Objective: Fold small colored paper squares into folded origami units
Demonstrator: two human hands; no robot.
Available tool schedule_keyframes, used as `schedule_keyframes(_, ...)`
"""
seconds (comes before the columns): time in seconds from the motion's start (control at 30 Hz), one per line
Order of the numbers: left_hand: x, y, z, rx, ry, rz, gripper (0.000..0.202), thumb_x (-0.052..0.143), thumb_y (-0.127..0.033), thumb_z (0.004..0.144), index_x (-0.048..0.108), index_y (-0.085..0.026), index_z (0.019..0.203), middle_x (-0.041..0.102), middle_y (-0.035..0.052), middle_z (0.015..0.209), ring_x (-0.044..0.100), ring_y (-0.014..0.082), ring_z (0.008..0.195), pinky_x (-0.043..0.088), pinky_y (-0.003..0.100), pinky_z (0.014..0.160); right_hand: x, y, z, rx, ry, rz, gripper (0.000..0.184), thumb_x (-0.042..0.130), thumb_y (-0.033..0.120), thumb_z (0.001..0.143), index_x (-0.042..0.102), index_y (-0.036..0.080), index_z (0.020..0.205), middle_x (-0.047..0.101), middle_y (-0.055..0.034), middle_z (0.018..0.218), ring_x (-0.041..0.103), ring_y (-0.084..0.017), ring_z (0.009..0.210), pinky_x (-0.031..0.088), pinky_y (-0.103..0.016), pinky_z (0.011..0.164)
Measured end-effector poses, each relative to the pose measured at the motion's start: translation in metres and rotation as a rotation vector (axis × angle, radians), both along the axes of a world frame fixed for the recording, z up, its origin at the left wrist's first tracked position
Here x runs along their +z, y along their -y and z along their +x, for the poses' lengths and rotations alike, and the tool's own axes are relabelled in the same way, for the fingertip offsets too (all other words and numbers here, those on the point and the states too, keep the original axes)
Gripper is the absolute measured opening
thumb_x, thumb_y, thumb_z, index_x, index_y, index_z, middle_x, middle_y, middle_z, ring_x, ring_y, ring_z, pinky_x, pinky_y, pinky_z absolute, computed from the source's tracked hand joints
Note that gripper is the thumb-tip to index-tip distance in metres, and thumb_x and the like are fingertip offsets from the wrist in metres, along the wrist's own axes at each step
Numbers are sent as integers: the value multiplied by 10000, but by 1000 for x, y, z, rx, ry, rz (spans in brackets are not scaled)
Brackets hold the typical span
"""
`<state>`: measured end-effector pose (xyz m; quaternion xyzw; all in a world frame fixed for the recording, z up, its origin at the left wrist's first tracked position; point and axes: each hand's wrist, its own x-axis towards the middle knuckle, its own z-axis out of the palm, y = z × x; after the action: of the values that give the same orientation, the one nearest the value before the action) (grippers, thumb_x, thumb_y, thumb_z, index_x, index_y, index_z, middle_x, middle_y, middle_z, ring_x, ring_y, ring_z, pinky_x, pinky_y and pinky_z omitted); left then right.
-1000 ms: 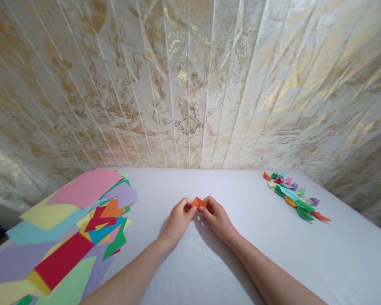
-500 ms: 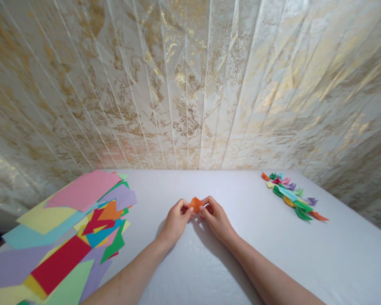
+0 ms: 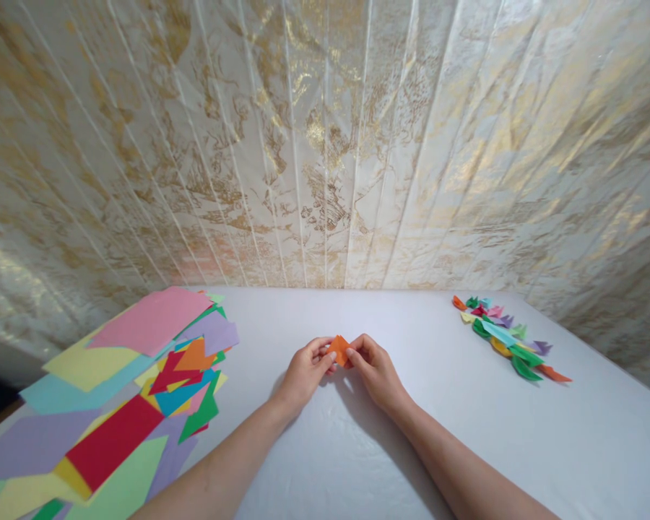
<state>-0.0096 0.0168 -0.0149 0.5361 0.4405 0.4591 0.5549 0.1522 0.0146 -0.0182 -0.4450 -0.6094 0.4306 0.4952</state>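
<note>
Small orange folded paper piece [image 3: 339,349] at frame centre, already creased down to a compact pointed shape; looks partway folded, not yet laid aside. My left hand [image 3: 305,373] and right hand [image 3: 376,370] both pinch it at the fingertips, closed on its two sides, just above the white table [image 3: 357,448]. Finished folded pieces [image 3: 506,336] sit right; unfolded coloured sheets [image 3: 113,390] lower left.

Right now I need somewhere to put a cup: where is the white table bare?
Bare: between the loose coloured paper sheets and the left hand; between the right hand and the heap of small folded paper pieces; the white table behind the small folded orange paper. Crowded: left side.
</note>
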Motion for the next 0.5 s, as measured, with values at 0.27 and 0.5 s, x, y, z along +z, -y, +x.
schedule_keyframes(0.27, 7, 3, -1, -41, -100, 18, 242, 593, -375, 770, 644, -139, 776, 533, -23, 626, 465, 117, 608, 342, 222, 563, 0, 1, -1, 20, -24, -6, 281, 570, 466, 863, 525, 208, 761, 616, -5, 696, 587, -170, 668, 459, -297, 653)
schedule_keyframes(0.5, 6, 2, 1, -23, -113, 6, 265, 586, -405, 762, 630, -143, 765, 508, -32, 609, 444, 115, 579, 324, 221, 540, 0, 2, -4, 3, -34, -4, 255, 566, 442, 868, 487, 217, 778, 611, 9, 670, 593, -165, 629, 457, -294, 625)
